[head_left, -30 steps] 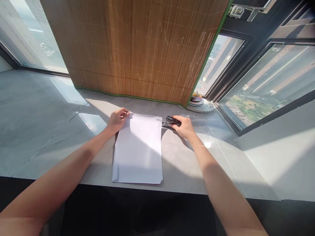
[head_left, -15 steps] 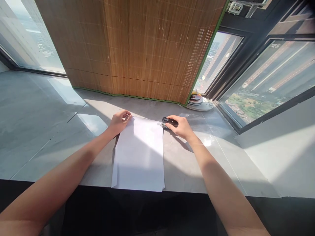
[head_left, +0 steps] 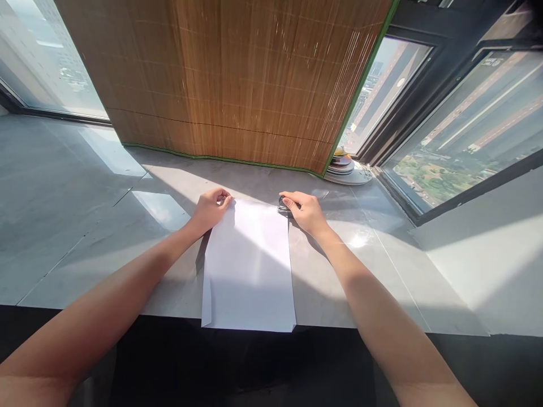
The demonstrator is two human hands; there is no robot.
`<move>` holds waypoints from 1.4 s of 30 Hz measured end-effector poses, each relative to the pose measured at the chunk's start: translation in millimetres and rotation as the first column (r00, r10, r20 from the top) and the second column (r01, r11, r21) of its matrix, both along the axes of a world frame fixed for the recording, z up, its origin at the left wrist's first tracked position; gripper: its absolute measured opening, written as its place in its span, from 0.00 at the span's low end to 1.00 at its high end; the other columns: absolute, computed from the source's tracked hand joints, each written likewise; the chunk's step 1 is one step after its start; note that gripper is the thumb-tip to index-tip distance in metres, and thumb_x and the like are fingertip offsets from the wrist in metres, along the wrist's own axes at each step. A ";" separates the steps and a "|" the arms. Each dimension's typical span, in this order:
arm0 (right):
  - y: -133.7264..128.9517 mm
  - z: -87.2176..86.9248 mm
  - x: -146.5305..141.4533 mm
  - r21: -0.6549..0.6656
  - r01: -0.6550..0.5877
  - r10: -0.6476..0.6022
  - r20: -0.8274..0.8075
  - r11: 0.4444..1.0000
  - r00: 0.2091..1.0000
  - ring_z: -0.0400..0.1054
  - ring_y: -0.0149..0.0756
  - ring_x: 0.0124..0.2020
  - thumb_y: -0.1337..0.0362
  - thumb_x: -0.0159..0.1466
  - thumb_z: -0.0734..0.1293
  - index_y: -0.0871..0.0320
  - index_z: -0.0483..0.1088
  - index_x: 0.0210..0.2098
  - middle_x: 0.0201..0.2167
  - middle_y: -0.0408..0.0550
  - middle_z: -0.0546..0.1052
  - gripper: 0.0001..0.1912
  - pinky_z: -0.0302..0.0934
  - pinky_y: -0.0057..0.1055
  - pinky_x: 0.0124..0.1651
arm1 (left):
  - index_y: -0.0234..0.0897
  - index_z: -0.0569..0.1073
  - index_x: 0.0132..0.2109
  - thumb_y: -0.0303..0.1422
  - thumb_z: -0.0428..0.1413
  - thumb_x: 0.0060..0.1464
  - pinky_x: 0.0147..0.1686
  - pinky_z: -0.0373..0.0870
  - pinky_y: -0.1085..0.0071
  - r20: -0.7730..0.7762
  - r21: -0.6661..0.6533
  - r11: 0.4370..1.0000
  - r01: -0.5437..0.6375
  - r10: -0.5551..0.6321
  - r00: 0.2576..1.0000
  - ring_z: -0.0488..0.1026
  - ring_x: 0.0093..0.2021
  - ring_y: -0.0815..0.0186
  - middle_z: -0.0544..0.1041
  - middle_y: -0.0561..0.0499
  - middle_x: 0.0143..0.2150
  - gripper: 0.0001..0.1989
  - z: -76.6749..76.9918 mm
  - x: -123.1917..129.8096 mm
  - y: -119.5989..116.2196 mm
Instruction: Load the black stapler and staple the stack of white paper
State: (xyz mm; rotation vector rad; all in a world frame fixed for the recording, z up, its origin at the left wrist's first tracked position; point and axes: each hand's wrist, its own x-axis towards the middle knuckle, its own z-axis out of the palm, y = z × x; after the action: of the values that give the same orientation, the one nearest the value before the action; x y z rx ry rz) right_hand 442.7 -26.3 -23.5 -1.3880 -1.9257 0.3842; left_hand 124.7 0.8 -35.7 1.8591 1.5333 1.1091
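On the grey ledge, at left, the left hand pinches the top left corner of the paper between thumb and fingers. The paper lies flat in the middle, partly in shade, its bottom edge at the ledge's front. At its top right corner, the right hand is closed around the black stapler, whose front end meets the paper. Behind, to the right, plates stand stacked by the window, beside the blind.
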 end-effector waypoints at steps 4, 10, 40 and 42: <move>0.5 1.6 -4.3 0.007 0.001 -0.002 0.038 1.000 0.999 0.77 0.44 0.44 0.51 0.77 0.63 0.50 0.83 0.55 0.44 0.49 0.83 0.20 0.72 0.41 0.51 | 0.40 0.77 0.35 0.39 0.58 0.59 0.42 0.72 0.64 0.023 -0.017 1.000 -0.013 0.013 1.000 0.80 0.40 0.58 0.84 0.47 0.37 0.09 0.0 1.1 1.5; -1.7 2.8 -6.2 0.021 0.004 -0.006 0.087 1.000 0.996 0.77 0.43 0.42 0.53 0.77 0.63 0.50 0.83 0.54 0.42 0.48 0.83 0.18 0.68 0.38 0.48 | 0.40 0.78 0.34 0.39 0.60 0.59 0.43 0.73 0.64 0.038 -0.039 0.999 -0.024 0.025 0.999 0.80 0.41 0.58 0.84 0.47 0.38 0.09 -1.2 0.9 2.0; -11.7 14.5 -22.3 -0.011 0.026 -0.019 0.441 1.000 0.897 0.70 0.44 0.45 0.59 0.79 0.59 0.50 0.80 0.44 0.40 0.49 0.80 0.17 0.51 0.40 0.49 | 0.40 0.78 0.35 0.38 0.62 0.59 0.40 0.71 0.66 0.031 -0.095 0.995 -0.040 0.043 0.999 0.79 0.39 0.60 0.84 0.48 0.37 0.07 5.3 2.8 -2.6; -13.9 14.1 -28.6 -0.013 0.036 -0.024 0.524 0.999 0.851 0.69 0.44 0.44 0.60 0.79 0.59 0.52 0.78 0.41 0.39 0.50 0.80 0.17 0.50 0.41 0.50 | 0.40 0.78 0.35 0.38 0.61 0.59 0.40 0.71 0.66 0.026 -0.089 0.995 -0.041 0.044 0.999 0.79 0.39 0.60 0.84 0.48 0.37 0.07 5.3 2.9 -2.6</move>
State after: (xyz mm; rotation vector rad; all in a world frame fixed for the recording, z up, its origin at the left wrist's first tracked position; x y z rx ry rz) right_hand 414.1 -40.1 -9.4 -1.6589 -2.3317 -0.0012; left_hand 127.5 -1.8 -30.4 1.7528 1.5871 1.0639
